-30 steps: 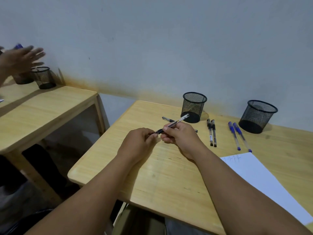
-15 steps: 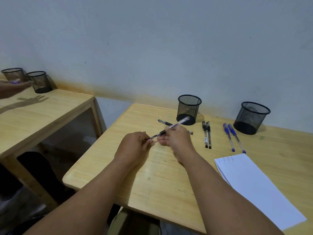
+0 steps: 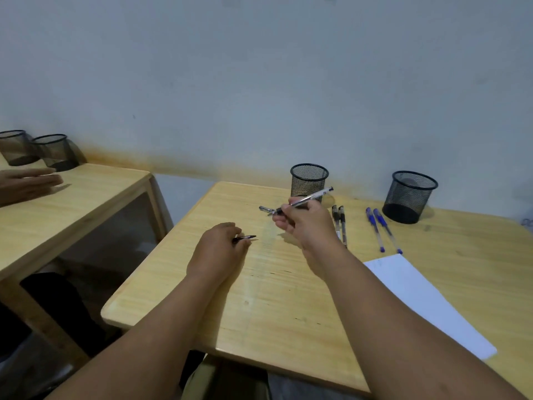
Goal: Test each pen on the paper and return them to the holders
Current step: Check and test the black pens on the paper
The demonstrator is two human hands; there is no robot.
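My right hand grips an uncapped clear-barrelled black pen, tilted up to the right, above the table. My left hand rests on the table and pinches the pen's black cap. Another black pen lies partly hidden behind my right hand. Two black pens and two blue pens lie side by side further right. Two black mesh holders stand at the back: one just behind my right hand, the other to the right. White paper lies at the right front.
The wooden table stands against a pale wall. A second wooden table is on the left across a gap, with two mesh holders on it and another person's hand above it.
My hands have pulled apart: the cap came off the pen and stayed in my left hand, while my right hand lifted the pen up and to the right.
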